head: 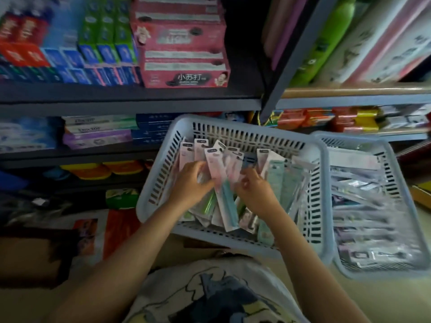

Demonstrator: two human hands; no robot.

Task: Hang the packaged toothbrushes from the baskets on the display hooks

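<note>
1. My left fingers (200, 173) curl round a small fan of packaged toothbrushes (215, 169) and grip it from the left side. The fingers of my right hand (253, 185) are bent and seem to pinch the edge of a pack in the middle of the pile, though blur hides the exact contact.
2. My left hand (190, 183) and the right one are both down inside the near basket (233, 131), where the packs lie loosely stacked, their card tops pointing toward the far wall.
3. A second basket (396, 206) sits just beside it on the right, full of clear-wrapped packs I am not touching.
4. These packs look light, flat and fairly stiff along the card back, with a slick plastic front that I expect will slide against its neighbours.
5. The best hold, I judge, is a pinch on the card just below the top hang hole, leaving the hole free for a hook.
6. No display hooks are in view; the shelves (130, 99) ahead hold boxed toothpaste.
</note>
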